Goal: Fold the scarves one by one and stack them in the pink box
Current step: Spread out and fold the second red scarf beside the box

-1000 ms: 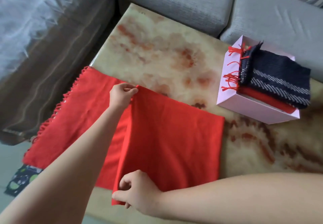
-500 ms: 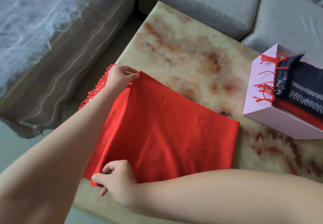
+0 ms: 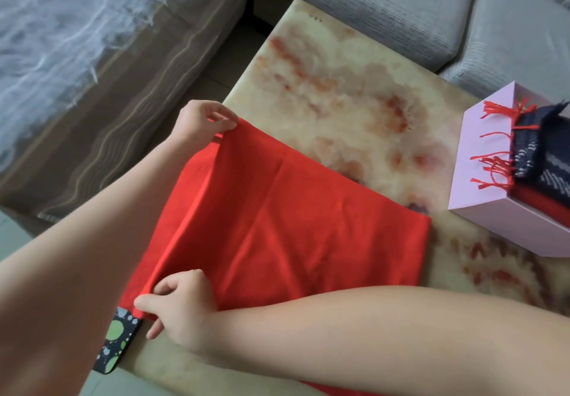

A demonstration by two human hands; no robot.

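Red scarf [image 3: 293, 226] lies folded and flat on the table [image 3: 339, 93], a smooth, matte cloth with a few soft creases and a doubled edge along its left side. Its near edge is hidden under the right forearm, with a red sliver showing below that arm at the bottom of the frame. The left forearm covers part of its left side.

The left hand [image 3: 200, 121] pinches the far left corner between thumb and fingertips. The right hand [image 3: 185, 306] grips the near left corner with curled fingers.

The table top is glossy, cream with rust-red marbling. By its near left corner sits a dark object with green spots [image 3: 115, 344], partly hidden by the scarf and arm; I cannot tell what it is.

To the right, well apart from the scarf, stands the pink box [image 3: 475, 161], cut off by the frame edge. It holds a navy striped knit scarf [image 3: 549, 161] on a folded red one [image 3: 543, 207], and red fringe [image 3: 493, 173] hangs over its wall. Ribbed grey sofa cushions [image 3: 385, 3] lie behind.
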